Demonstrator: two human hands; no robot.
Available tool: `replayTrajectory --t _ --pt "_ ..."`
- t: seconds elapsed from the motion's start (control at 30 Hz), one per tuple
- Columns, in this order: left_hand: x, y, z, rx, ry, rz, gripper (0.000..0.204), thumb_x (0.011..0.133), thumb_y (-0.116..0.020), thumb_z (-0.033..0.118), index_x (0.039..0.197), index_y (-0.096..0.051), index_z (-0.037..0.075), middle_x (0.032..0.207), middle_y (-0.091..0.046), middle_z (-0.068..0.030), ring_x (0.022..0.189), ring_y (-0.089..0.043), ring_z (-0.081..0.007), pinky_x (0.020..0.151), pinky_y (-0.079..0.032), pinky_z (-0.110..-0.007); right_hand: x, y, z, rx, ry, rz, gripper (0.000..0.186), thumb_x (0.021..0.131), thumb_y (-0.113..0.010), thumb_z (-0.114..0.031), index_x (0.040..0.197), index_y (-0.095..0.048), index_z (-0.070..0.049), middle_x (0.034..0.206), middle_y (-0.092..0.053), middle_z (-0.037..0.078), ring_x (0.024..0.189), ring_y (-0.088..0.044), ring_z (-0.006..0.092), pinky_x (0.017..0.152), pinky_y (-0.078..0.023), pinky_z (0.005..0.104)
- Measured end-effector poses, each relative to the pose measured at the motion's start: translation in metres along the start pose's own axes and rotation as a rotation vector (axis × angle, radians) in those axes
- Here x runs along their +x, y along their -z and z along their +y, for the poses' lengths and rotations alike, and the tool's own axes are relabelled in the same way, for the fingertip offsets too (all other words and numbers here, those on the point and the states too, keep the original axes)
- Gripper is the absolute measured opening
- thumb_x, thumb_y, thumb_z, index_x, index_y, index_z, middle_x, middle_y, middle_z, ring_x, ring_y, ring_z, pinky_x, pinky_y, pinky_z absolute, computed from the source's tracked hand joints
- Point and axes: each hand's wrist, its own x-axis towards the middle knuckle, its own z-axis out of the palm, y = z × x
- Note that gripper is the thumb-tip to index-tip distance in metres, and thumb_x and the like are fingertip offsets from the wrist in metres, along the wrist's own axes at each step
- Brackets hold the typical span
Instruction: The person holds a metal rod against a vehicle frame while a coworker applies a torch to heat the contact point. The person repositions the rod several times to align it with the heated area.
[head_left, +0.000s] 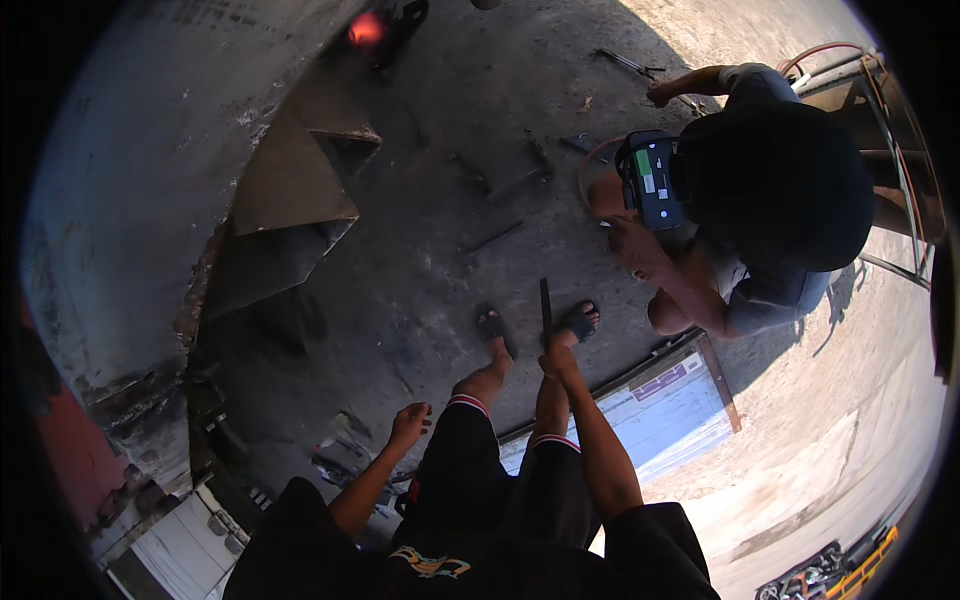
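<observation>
My right hand is closed around the lower end of a dark, narrow flat bar, which points away from me beside my right foot. Off to the left, my left hand hangs loosely beside my left knee. Its fingers are slightly bent and apart, with nothing visible in them. A glowing red-orange spot shows at the far end of the floor, next to a dark object whose kind I cannot make out.
A co-worker with a head-worn device crouches at the right; long-handled tongs lie beyond. Metal pieces are scattered on the floor. An angular sheet-metal structure stands left. Behind my right leg lies a pale blue-white panel.
</observation>
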Motion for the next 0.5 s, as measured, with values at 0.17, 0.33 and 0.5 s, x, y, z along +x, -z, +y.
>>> replayTrajectory --t 0.17,0.33,0.5 --pt "0.006 0.013 -0.002 0.057 0.029 -0.095 0.046 0.100 -0.056 0.047 0.120 -0.064 0.007 0.106 -0.067 -0.0037 0.090 -0.068 -0.0180 0.074 -0.054 -0.034 0.027 -0.022 0.015 -0.024 -0.270 -0.026 0.051 0.076 -0.058 -0.008 0.125 -0.050 0.002 0.100 -0.065 0.035 0.093 -0.068 0.0460 0.079 -0.054 0.0556" --pt "0.016 0.035 -0.014 0.007 -0.013 -0.134 0.047 0.099 -0.056 0.049 0.121 -0.063 0.008 0.108 -0.066 -0.0024 0.092 -0.067 -0.0181 0.077 -0.053 -0.035 0.016 -0.039 -0.003 -0.186 -0.350 0.209 0.054 0.077 -0.062 -0.010 0.128 -0.048 0.002 0.109 -0.064 0.035 0.100 -0.066 0.0490 0.085 -0.055 0.0541" --pt "0.019 0.064 -0.025 0.018 -0.010 -0.129 0.048 0.098 -0.058 0.050 0.120 -0.063 0.008 0.107 -0.066 -0.0020 0.090 -0.067 -0.0176 0.076 -0.053 -0.035 0.004 -0.018 -0.042 -0.154 -0.483 -0.011 0.046 0.085 -0.059 -0.010 0.127 -0.048 0.005 0.118 -0.062 0.034 0.104 -0.066 0.0480 0.091 -0.053 0.0516"
